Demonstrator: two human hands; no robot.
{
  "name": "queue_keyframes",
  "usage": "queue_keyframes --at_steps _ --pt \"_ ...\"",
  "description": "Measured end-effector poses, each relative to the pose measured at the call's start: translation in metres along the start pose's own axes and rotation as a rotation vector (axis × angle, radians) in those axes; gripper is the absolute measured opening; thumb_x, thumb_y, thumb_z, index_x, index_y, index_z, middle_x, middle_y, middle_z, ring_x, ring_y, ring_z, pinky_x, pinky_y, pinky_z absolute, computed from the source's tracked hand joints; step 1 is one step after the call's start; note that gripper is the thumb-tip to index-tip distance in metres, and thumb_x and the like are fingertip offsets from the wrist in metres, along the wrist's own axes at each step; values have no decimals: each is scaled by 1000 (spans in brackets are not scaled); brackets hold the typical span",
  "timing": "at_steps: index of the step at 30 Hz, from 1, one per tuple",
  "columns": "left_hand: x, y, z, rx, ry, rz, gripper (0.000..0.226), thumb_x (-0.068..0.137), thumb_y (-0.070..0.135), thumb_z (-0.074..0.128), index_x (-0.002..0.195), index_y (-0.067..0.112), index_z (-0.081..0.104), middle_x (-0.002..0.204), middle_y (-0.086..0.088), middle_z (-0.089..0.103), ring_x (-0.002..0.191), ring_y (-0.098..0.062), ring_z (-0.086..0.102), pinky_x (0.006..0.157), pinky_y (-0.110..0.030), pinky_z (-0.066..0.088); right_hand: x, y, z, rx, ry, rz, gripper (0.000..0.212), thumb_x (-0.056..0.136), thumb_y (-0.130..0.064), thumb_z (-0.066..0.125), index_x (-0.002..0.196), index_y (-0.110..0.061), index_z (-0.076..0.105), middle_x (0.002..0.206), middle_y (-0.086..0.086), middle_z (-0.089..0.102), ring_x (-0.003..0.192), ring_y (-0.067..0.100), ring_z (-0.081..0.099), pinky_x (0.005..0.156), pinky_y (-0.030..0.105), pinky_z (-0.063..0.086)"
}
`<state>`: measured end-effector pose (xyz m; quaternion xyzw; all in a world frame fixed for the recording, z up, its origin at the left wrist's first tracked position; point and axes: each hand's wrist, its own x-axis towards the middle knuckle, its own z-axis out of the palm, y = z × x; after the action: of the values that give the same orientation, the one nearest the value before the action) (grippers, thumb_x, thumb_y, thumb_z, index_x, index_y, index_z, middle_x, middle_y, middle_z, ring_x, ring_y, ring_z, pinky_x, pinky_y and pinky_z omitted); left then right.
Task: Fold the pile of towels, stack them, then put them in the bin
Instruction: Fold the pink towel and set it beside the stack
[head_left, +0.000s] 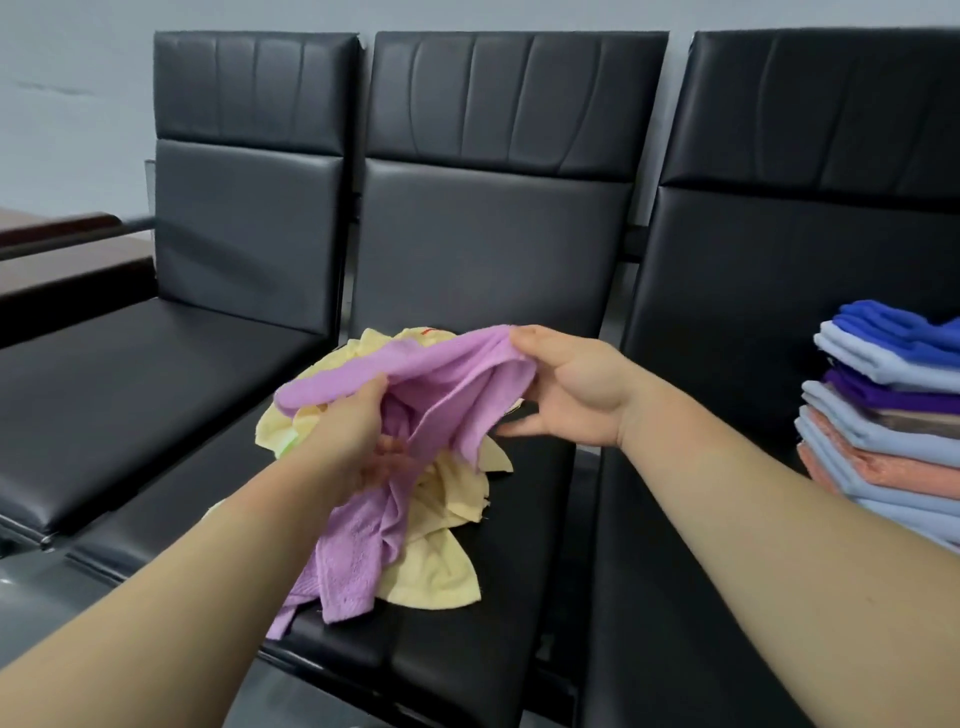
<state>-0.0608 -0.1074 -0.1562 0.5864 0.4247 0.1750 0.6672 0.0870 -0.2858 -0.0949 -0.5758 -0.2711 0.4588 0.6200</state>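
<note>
Where the arms reach in: two bare forearms come from the near edge toward the middle seat (467, 649) of a row of black padded chairs.
Purple towel (441, 374): lifted and unfolded between both hands, its loose lower end trailing down to the near part of the seat.
Left hand (363, 441): fingers curled round the bunched middle of the purple towel, gripping it.
Right hand (566, 389): pinches the towel's upper edge, thumb on top, the other fingers mostly hidden behind the cloth.
Yellow towels (436, 566): a crumpled heap on the middle seat, lying under and behind the purple towel and touching it.
Folded stack (883, 431): on the right seat, well apart from the heap; layers of light blue, salmon, purple and deep blue, cut off by the right edge.
Left seat (130, 374): black cushion beside the middle one.
Backrests (498, 234): three upright black panels behind the seats.
Wooden surface (52, 244): dark brown, at the far left.
Wall (78, 78): pale grey, farthest back.
</note>
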Motion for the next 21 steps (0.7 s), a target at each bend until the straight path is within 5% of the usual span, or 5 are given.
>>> queue_keyframes --at_steps 3,7,12,17,21 --pt "-9 4 10 -328 -124 -245 58 90 68 50 124 21 48 119 -22 63 99 -42 69 73 -44 54 -13 -8 -4 146 44 -57 48 111 -35 38 133 1 61 135 23 65 128 38 62 111 61 42" --pt "2 5 21 -600 -158 -271 70 84 65 63 125 9 55 122 -21 62 109 -48 64 95 -64 50 -27 -8 -3 259 185 -81 49 111 -29 47 64 -15 51 73 7 56 76 22 59 89 39 49" --pt "-1 10 63 -575 -130 -179 36 103 23 50 131 1 54 132 -19 61 125 -34 57 97 -46 47 -62 -2 -3 -145 325 -76 43 108 -19 50 66 -18 41 59 -1 44 57 15 41 62 31 36" --pt "-52 25 151 -292 -394 205 34 93 -12 41 99 6 69 102 -16 70 97 -30 66 78 -31 59 -118 -5 -46 -414 639 -235 30 103 -22 49 74 -18 46 80 7 44 76 22 41 74 41 35" --pt "-91 23 210 -192 -718 220 37 98 -4 53 128 11 66 105 -11 74 89 -23 70 82 -39 59 -167 -9 -103 -323 888 -331 26 95 -24 49 70 -21 42 71 -2 41 66 16 37 62 35 35"
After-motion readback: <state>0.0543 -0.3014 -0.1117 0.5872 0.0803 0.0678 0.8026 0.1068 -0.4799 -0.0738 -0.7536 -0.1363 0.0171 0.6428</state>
